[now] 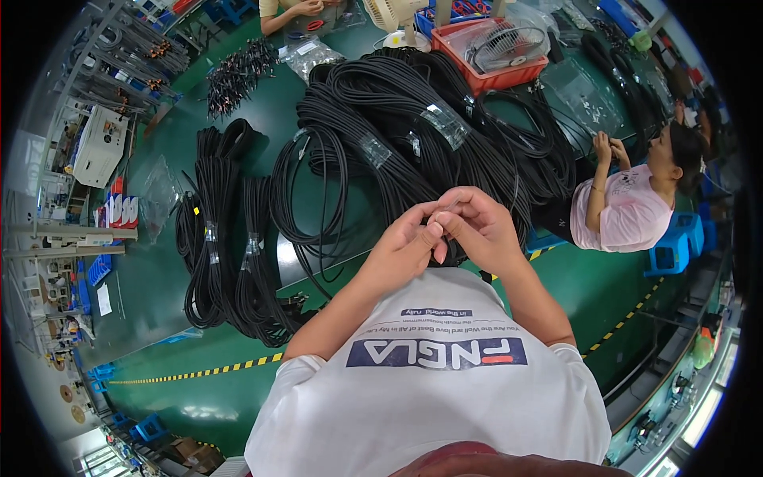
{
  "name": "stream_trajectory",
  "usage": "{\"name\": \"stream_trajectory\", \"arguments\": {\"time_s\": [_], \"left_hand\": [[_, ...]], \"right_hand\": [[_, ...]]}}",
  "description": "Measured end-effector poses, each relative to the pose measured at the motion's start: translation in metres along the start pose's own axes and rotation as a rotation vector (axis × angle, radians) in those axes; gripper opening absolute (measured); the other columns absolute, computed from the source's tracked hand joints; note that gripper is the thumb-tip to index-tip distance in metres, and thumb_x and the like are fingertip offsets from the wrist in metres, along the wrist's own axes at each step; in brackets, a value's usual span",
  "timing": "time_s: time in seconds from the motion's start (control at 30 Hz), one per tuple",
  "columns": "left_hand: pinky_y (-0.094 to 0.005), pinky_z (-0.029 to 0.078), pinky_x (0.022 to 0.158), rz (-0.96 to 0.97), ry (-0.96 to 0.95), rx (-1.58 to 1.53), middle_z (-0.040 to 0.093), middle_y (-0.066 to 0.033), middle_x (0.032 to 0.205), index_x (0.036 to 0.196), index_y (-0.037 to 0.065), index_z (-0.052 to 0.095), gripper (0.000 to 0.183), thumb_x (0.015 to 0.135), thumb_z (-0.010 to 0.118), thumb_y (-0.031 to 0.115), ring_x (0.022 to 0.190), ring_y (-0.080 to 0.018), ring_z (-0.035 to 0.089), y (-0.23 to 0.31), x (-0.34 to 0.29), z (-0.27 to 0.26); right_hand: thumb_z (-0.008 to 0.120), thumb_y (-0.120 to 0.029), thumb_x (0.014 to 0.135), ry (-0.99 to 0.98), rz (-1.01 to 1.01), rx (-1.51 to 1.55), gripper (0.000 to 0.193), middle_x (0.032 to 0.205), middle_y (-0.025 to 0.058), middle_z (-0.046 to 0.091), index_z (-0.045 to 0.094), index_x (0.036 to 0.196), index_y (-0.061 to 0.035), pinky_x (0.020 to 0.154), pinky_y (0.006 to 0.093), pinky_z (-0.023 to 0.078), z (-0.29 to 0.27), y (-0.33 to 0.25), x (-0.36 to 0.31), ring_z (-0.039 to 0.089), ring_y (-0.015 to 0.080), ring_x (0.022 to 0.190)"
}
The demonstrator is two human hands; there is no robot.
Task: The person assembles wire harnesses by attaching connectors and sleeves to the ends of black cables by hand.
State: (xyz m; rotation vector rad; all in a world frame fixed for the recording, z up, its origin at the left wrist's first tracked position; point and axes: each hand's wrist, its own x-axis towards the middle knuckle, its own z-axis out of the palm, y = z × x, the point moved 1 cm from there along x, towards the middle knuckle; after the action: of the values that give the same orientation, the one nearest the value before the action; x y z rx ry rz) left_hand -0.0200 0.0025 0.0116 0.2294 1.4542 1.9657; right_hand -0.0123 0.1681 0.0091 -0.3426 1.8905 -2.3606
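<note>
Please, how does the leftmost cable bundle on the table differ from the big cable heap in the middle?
The leftmost cable bundle is narrow, while the big cable heap spreads far wider. The bundle runs roughly up and down the picture; the heap's top bundles slant down to the right. Both are black, with clear wrap.

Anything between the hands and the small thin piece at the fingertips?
Nothing visible in the way. The left hand and right hand meet in front of the chest, fingertips at the small thin piece, which is too small to identify. The black cable coils lie beyond the hands, not between them.
</note>
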Motion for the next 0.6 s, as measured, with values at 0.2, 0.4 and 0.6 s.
{"name": "stream_trajectory", "arguments": {"time_s": [0.2,0.4,0.6], "left_hand": [[-0.0153,0.028,0.044,0.016,-0.027,0.001,0.059,-0.0059,0.081,0.123,0.003,0.046,0.038,0.100,0.043,0.033,0.047,-0.0011,0.035,-0.012,0.006,0.001],[-0.0190,0.033,0.052,-0.055,-0.097,-0.002,0.060,0.0006,0.081,0.110,0.005,0.051,0.022,0.100,0.044,0.023,0.058,-0.0028,0.040,-0.011,0.004,0.005],[-0.0194,0.035,0.055,-0.040,-0.058,0.183,0.057,0.0026,0.078,0.096,0.005,0.055,0.021,0.099,0.045,0.023,0.062,-0.0029,0.042,-0.024,0.006,-0.004]], "right_hand": [[0.058,-0.004,0.091,0.074,0.040,-0.055,0.019,0.088,0.0067,0.067,0.053,0.109,0.0013,0.067,0.0205,0.050,-0.003,-0.005,0.000,0.062,0.0082,0.078],[0.058,-0.003,0.091,0.091,0.022,-0.078,0.021,0.089,0.0066,0.067,0.054,0.111,0.0006,0.070,0.0212,0.050,-0.012,-0.008,-0.001,0.062,0.0085,0.078],[0.059,-0.003,0.090,0.099,0.022,-0.023,0.019,0.090,0.0074,0.067,0.056,0.108,0.0011,0.068,0.0207,0.049,-0.014,-0.011,-0.001,0.062,0.0092,0.082]]}}
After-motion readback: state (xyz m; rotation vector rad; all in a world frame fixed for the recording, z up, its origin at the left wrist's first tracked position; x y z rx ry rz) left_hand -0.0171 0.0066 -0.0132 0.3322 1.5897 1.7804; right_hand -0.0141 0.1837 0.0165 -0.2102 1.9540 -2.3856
